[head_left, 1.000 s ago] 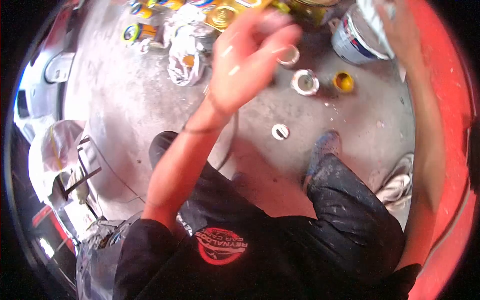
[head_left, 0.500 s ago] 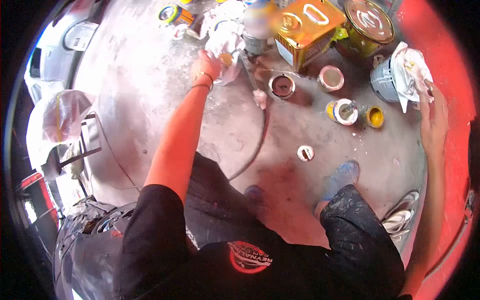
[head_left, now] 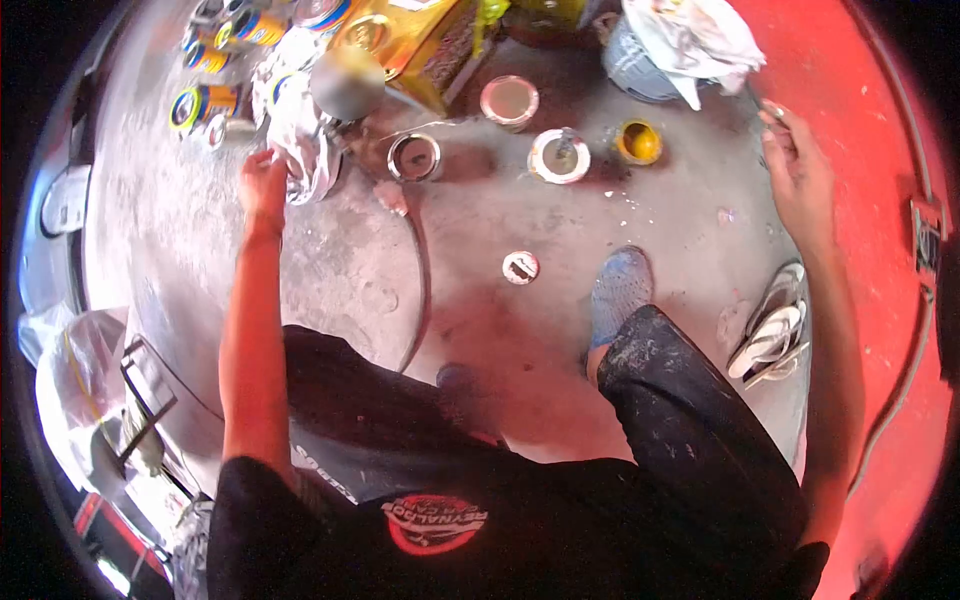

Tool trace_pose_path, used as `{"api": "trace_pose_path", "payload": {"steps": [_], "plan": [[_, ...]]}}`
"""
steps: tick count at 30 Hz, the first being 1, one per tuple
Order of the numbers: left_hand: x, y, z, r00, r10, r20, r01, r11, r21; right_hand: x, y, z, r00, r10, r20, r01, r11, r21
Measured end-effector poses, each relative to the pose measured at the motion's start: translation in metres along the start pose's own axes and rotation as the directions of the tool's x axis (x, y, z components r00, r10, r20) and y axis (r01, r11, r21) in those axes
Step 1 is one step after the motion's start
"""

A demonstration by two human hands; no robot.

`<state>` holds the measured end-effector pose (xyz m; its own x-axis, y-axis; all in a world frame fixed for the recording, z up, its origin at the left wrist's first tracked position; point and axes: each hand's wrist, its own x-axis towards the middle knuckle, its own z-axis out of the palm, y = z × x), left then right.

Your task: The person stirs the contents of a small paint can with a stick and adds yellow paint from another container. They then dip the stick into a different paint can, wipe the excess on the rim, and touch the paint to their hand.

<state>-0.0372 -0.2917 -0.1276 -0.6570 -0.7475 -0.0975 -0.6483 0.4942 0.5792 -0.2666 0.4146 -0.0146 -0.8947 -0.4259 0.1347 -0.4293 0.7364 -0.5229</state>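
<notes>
On the left, my left hand (head_left: pixel 262 190) is at the edge of a crumpled white cloth (head_left: pixel 306 155), its fingers closed on the cloth's edge. A blurred round patch covers what is beside the cloth. My right hand (head_left: pixel 800 175) is raised at the right with its fingers apart and slightly bent, holding nothing. It is nearest to a grey bucket (head_left: pixel 640 68) draped with white cloth (head_left: pixel 695 35). Between my hands are a can with dark contents (head_left: pixel 414 158), a round can (head_left: pixel 509 102), a white-rimmed can (head_left: pixel 559 156) and a small yellow pot (head_left: pixel 639 142).
A large golden tin (head_left: pixel 430 45) is at the top. Several yellow-and-blue cans (head_left: pixel 205 105) stand or lie at the upper left. A round lid (head_left: pixel 520 268) and a hose (head_left: pixel 424 270) lie on the floor. Sandals (head_left: pixel 770 335) are beside the red surface (head_left: pixel 880 150) at right.
The view has shifted, so the cans and bucket appear further up and left. My left hand has come down beside the cloth. My right hand has come away from the bucket's cloth.
</notes>
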Motion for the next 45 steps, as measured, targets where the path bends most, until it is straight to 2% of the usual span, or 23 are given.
{"api": "trace_pose_path", "payload": {"steps": [1, 2, 3, 4, 5, 6, 7, 9, 11, 13, 16, 19, 25, 28, 32, 33, 34, 35, 36, 38, 40, 43, 45], "plan": [[-0.035, 0.024, -0.01, 0.991, 0.092, 0.093, -0.091, 0.996, -0.009, -0.004, 0.005, 0.001, 0.999, 0.036, 0.006, -0.037, 0.999, 0.027], [-0.067, 0.029, -0.013, 0.94, 0.302, 0.159, -0.314, 0.948, 0.052, -0.008, 0.009, 0.002, 0.999, 0.045, 0.007, -0.045, 0.997, 0.06], [-0.112, 0.055, -0.017, 0.881, 0.336, 0.332, -0.375, 0.925, 0.058, -0.014, 0.013, 0.004, 0.998, 0.055, 0.011, -0.056, 0.994, 0.092], [-0.169, 0.082, 0.001, 0.856, 0.332, 0.397, -0.239, 0.934, -0.265, -0.021, 0.014, 0.004, 0.998, 0.061, 0.018, -0.063, 0.99, 0.123], [-0.219, 0.107, 0.018, 0.803, 0.406, 0.437, -0.325, 0.912, -0.251, -0.028, 0.014, 0.005, 0.994, 0.097, 0.041, -0.102, 0.985, 0.138], [-0.258, 0.141, 0.03, 0.656, 0.425, 0.624, -0.425, 0.891, -0.16, -0.032, 0.013, 0.007, 0.99, 0.126, 0.062, -0.134, 0.979, 0.154], [-0.289, 0.161, 0.061, 0.588, 0.497, 0.638, -0.429, 0.86, -0.275, -0.032, 0.01, 0.006, 0.985, 0.151, 0.082, -0.163, 0.972, 0.169], [-0.315, 0.231, 0.112, 0.405, 0.721, 0.562, -0.668, 0.653, -0.356, -0.035, 0.002, 0.001, 0.985, 0.154, 0.08, -0.166, 0.972, 0.164], [-0.311, 0.284, 0.173, 0.188, 0.926, 0.328, -0.925, 0.279, -0.259, -0.043, 0.003, -0.001, 0.985, 0.156, 0.075, -0.166, 0.974, 0.154], [-0.296, 0.326, 0.224, 0.065, 0.935, 0.349, -0.995, 0.086, -0.046, -0.051, 0.007, -0.003, 0.987, 0.151, 0.048, -0.157, 0.978, 0.14], [-0.268, 0.342, 0.287, -0.01, 0.934, 0.356, -0.995, -0.045, 0.089, -0.066, 0.015, -0.004, 0.982, 0.175, 0.069, -0.184, 0.97, 0.157], [-0.257, 0.328, 0.313, 0.033, 0.896, 0.442, -0.988, -0.037, 0.149, -0.074, 0.014, -0.005, 0.967, 0.22, 0.127, -0.241, 0.952, 0.187], [-0.252, 0.315, 0.313, 0.073, 0.881, 0.468, -0.978, -0.028, 0.205, -0.075, -0.005, 0.001, 0.967, 0.19, 0.168, -0.228, 0.94, 0.253], [-0.271, 0.314, 0.307, 0.177, 0.814, 0.554, -0.966, 0.036, 0.256, -0.069, 0.001, 0.019, 0.984, 0.068, 0.165, -0.107, 0.964, 0.243], [-0.305, 0.293, 0.261, 0.235, 0.93, 0.283, -0.913, 0.11, 0.394, -0.055, -0.04, 0.029, 0.972, -0.029, 0.232, -0.008, 0.988, 0.154], [-0.322, 0.28, 0.243, 0.299, 0.905, 0.302, -0.928, 0.203, 0.312, -0.054, -0.049, 0.036, 0.969, -0.071, 0.237, 0.033, 0.986, 0.162], [-0.342, 0.262, 0.223, 0.362, 0.872, 0.328, -0.927, 0.299, 0.229, -0.053, -0.058, 0.043, 0.963, -0.113, 0.245, 0.071, 0.982, 0.173], [-0.359, 0.242, 0.2, 0.419, 0.742, 0.523, -0.892, 0.444, 0.084, -0.049, -0.064, 0.048, 0.949, -0.141, 0.284, 0.099, 0.983, 0.155], [-0.372, 0.221, 0.176, 0.405, 0.587, 0.701, -0.804, 0.593, -0.033, -0.045, -0.069, 0.054, 0.934, -0.164, 0.319, 0.126, 0.983, 0.136], [-0.402, 0.154, 0.151, 0.536, 0.4, 0.743, -0.575, 0.818, -0.026, -0.038, -0.082, 0.064, 0.911, -0.186, 0.368, 0.149, 0.981, 0.125], [-0.41, 0.116, 0.147, 0.449, -0.072, 0.891, -0.362, 0.896, 0.255, -0.015, -0.097, 0.071, 0.9, -0.202, 0.386, 0.165, 0.978, 0.128], [-0.389, 0.112, 0.149, 0.611, 0.005, 0.791, -0.245, 0.952, 0.183, 0.027, -0.119, 0.085, 0.877, -0.219, 0.427, 0.219, 0.974, 0.05], [-0.361, 0.113, 0.159, 0.797, 0.039, 0.603, -0.086, 0.995, 0.05, 0.048, -0.129, 0.099, 0.858, -0.297, 0.42, 0.313, 0.949, 0.033]]}}
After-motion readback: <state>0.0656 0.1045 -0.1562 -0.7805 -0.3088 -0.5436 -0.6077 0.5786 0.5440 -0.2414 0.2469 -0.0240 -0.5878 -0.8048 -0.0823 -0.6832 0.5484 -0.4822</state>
